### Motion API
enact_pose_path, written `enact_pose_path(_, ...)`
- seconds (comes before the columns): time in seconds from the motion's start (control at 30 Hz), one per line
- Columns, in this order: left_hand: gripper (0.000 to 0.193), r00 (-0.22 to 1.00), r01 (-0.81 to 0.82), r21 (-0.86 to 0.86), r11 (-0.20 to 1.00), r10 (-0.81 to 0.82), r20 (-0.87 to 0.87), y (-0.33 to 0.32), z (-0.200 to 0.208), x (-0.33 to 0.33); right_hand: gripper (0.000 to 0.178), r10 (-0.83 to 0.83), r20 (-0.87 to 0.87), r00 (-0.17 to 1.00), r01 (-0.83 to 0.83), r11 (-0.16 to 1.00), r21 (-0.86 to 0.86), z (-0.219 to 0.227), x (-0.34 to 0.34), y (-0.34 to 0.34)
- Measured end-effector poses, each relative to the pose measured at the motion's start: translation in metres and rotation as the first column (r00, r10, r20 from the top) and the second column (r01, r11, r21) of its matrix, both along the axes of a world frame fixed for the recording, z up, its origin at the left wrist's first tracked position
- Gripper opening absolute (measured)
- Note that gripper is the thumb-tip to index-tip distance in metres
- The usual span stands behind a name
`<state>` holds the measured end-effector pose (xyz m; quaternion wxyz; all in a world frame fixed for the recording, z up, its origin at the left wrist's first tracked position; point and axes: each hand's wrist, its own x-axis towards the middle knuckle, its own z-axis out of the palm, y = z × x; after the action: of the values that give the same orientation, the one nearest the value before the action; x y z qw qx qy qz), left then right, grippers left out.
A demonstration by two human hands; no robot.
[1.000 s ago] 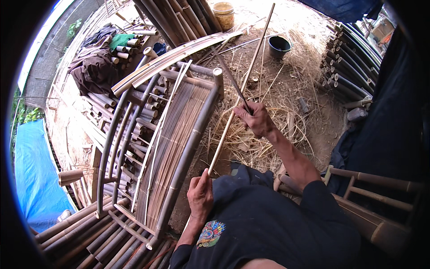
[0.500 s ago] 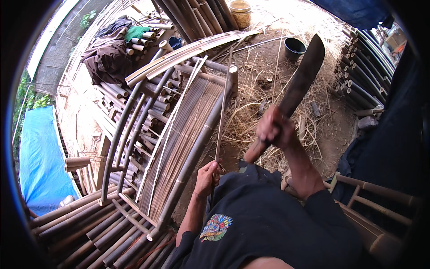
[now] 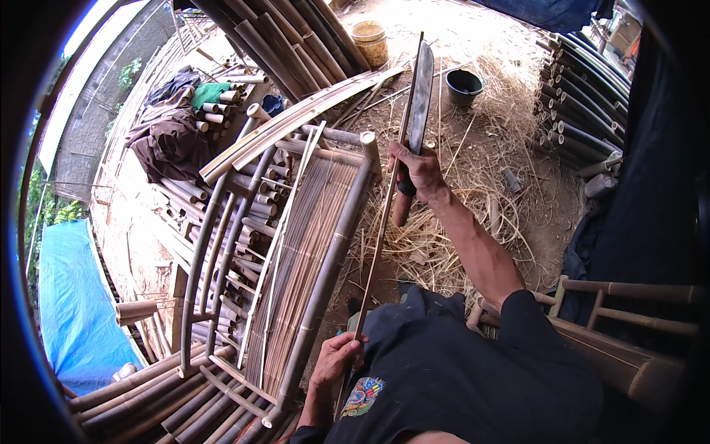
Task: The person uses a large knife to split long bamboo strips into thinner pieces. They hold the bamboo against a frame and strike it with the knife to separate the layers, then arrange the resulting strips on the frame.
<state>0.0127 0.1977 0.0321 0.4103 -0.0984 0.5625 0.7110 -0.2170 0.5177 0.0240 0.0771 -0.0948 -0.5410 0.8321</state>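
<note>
My left hand [image 3: 340, 357] is closed round the lower part of a long, thin bamboo strip [image 3: 379, 255], close to my dark shirt. The strip rises at a slant past my right hand [image 3: 418, 174], which grips a machete [image 3: 422, 100] by its handle. The broad dark blade points up and away from me, and the brown handle end sticks out below my fist. Strip and blade run nearly side by side; the fingers of my right hand seem to touch the strip. Left of my hands stands a bamboo bench [image 3: 314, 237] with a slatted seat.
Two split bamboo lengths [image 3: 296, 122] lie across the bench's far end. Bamboo poles [image 3: 584, 111] are stacked at the far right. A black bucket [image 3: 464, 87] stands on the ground among pale shavings [image 3: 444, 251]. A blue tarp [image 3: 81, 303] is at the left, bamboo frame [image 3: 629, 292] at the right.
My right hand has moved up and left with the machete, bringing the blade upright beside the strip. My left hand is lower, and the strip leans further to the right.
</note>
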Motion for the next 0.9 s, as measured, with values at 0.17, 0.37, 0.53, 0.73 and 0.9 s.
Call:
enact_pose_path(0.17,0.043,0.963,-0.084,0.173,0.981,0.125,-0.239,0.054,-0.009,-0.052,0.029,0.148,0.097,0.984,-0.146,0.989,-0.025,0.005,0.022,-0.035)
enact_pose_path(0.37,0.032,0.894,-0.315,-0.034,0.948,0.285,-0.347,0.08,0.013,-0.106,0.069,0.122,-0.015,0.992,-0.042,0.453,0.891,0.001,0.05,-0.019)
enact_pose_path(0.53,0.03,0.88,-0.329,-0.19,0.925,0.227,-0.418,0.075,0.018,-0.102,0.066,0.343,-0.379,0.859,0.339,0.173,0.925,-0.021,0.093,-0.034)
enact_pose_path(0.73,0.032,0.921,-0.253,-0.254,0.934,0.152,-0.359,0.063,0.024,-0.059,0.067,0.102,-0.033,0.994,0.012,0.199,0.98,-0.027,0.056,0.006)
enact_pose_path(0.9,0.032,0.92,-0.221,-0.286,0.932,0.102,-0.379,0.031,0.017,-0.01,0.071,-0.032,0.027,0.999,-0.019,0.249,0.968,-0.023,0.028,0.05)
